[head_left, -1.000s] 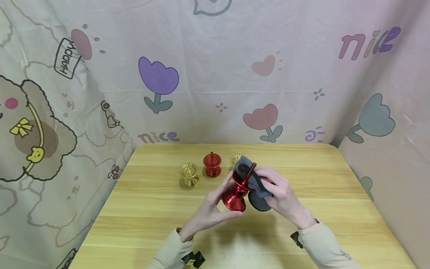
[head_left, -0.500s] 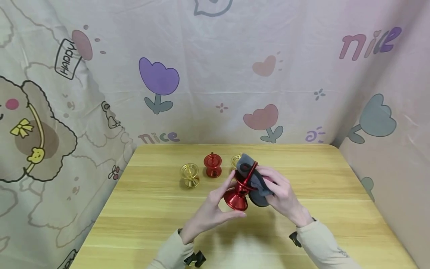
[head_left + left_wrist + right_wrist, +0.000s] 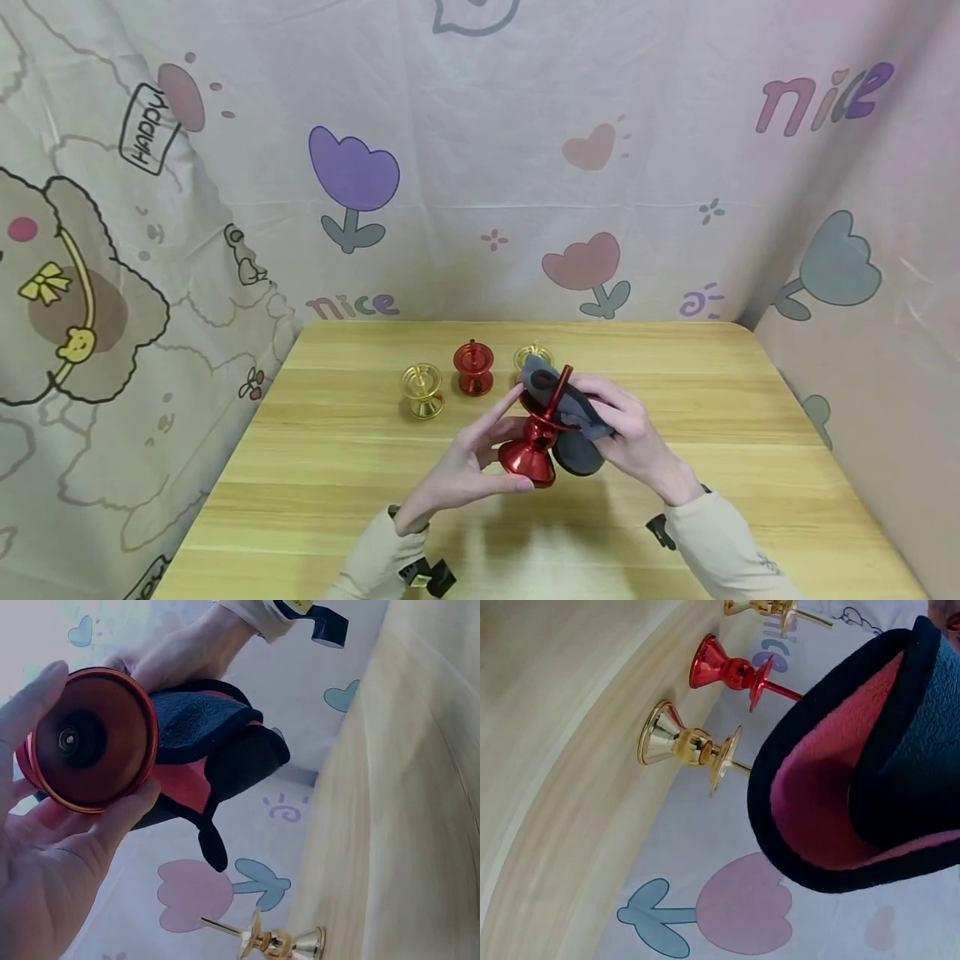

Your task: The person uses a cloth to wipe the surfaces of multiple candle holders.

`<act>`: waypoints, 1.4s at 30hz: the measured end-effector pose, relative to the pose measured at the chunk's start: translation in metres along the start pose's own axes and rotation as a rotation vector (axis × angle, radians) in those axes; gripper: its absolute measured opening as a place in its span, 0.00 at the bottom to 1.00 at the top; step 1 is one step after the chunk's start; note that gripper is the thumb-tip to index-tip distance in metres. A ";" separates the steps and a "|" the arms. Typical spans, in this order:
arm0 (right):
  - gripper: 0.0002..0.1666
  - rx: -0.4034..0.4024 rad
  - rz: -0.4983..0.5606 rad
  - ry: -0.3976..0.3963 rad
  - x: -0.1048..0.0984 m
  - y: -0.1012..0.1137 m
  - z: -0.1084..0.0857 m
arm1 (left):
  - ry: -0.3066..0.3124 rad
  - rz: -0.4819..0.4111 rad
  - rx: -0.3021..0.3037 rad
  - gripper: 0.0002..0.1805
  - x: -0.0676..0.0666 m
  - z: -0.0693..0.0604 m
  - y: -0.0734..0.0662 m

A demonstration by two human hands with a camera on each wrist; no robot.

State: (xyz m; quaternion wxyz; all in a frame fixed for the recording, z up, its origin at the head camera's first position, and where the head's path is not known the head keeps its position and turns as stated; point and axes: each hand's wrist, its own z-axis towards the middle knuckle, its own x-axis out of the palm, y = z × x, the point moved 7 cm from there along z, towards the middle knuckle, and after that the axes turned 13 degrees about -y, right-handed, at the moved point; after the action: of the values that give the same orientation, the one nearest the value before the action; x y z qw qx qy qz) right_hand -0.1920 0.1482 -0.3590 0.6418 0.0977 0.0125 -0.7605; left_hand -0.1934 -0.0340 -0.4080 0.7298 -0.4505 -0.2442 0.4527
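Observation:
My left hand (image 3: pixel 468 471) holds a shiny red candle holder (image 3: pixel 528 460) by its flared base, tilted above the table. In the left wrist view the hollow underside of that candle holder (image 3: pixel 112 761) faces the camera, with fingers and thumb around its rim. My right hand (image 3: pixel 630 429) grips a folded cloth (image 3: pixel 581 412), dark grey-blue with a pink inner side and black edging. The cloth lies against the holder's upper dish, beside its spike. In the right wrist view the cloth (image 3: pixel 817 802) fills the right side and the right hand is out of sight.
Behind the hands a gold candle holder (image 3: pixel 422 386), a second red one (image 3: pixel 474 367) and another gold one (image 3: pixel 533 357), partly hidden by the cloth, stand upright on the wooden table (image 3: pixel 330 467). A printed curtain (image 3: pixel 465 167) hangs at the back and sides.
The held red candle holder has dipped slightly, its base coming lower and nearer. The left thumb has moved down with it. The cloth has shifted a little against the dish.

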 end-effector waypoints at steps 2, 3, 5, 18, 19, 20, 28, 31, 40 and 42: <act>0.13 -0.001 -0.002 -0.007 -0.001 -0.001 -0.001 | -0.008 0.032 0.006 0.58 0.000 0.000 0.000; 0.13 -0.001 -0.009 -0.011 -0.001 -0.001 -0.001 | -0.017 0.060 0.017 0.58 0.001 0.000 0.000; 0.13 0.001 -0.031 -0.018 -0.001 0.000 -0.001 | -0.037 0.130 0.042 0.59 0.001 0.001 0.000; 0.15 0.089 -0.013 0.078 0.005 -0.003 -0.003 | 0.004 0.006 -0.040 0.58 -0.004 -0.003 0.004; 0.15 0.091 0.012 0.090 0.005 -0.003 -0.003 | 0.026 -0.035 -0.047 0.57 -0.004 -0.004 0.004; 0.14 0.095 0.034 0.098 0.005 -0.003 -0.004 | 0.045 -0.078 -0.052 0.57 -0.004 -0.005 0.004; 0.15 0.155 0.051 0.100 0.003 -0.006 -0.005 | 0.050 -0.187 -0.061 0.55 0.000 -0.004 0.006; 0.11 0.219 0.041 0.119 0.003 -0.008 -0.007 | -0.012 -0.141 -0.063 0.55 -0.002 -0.003 0.007; 0.25 0.535 -0.062 0.073 -0.004 -0.016 -0.010 | -0.218 0.174 -0.019 0.56 -0.005 0.001 0.007; 0.24 0.525 -0.118 0.036 -0.003 -0.013 -0.008 | -0.257 0.214 0.011 0.57 -0.005 0.002 0.006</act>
State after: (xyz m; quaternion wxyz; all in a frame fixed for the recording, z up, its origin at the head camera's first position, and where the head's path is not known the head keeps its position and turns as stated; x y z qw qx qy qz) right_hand -0.2031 0.1548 -0.3682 0.5488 0.2736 -0.1679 -0.7718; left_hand -0.1995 -0.0364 -0.4120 0.6425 -0.4083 -0.2839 0.5831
